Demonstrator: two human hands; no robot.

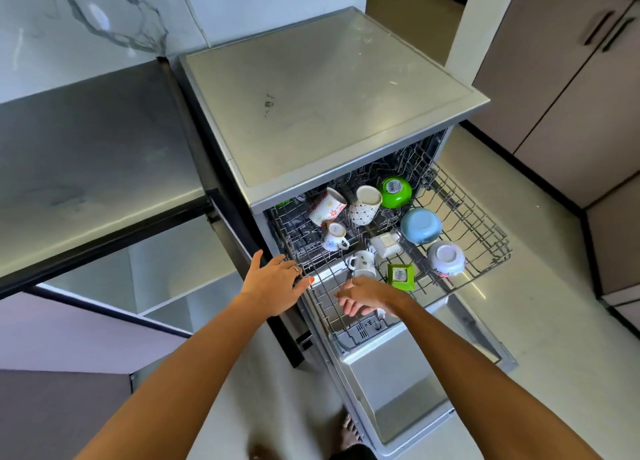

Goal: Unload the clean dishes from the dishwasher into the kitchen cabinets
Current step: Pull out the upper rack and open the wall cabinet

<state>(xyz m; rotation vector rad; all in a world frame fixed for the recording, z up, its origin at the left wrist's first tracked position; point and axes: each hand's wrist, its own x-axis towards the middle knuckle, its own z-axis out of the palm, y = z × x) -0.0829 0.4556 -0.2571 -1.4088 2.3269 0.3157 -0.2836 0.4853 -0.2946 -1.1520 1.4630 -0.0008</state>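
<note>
Both hands reach over the pulled-out upper rack (pixel 485 231) of the open dishwasher (pixel 329 113). The left hand (pixel 277 283) rests on the rack's near left rim, fingers curled over the wire. The right hand (pixel 363 295) hovers loosely open above the rack's bare front part, holding nothing. A white mug (pixel 363 264) stands just beyond its fingertips, a green square cup (pixel 400 276) beside it.
</note>
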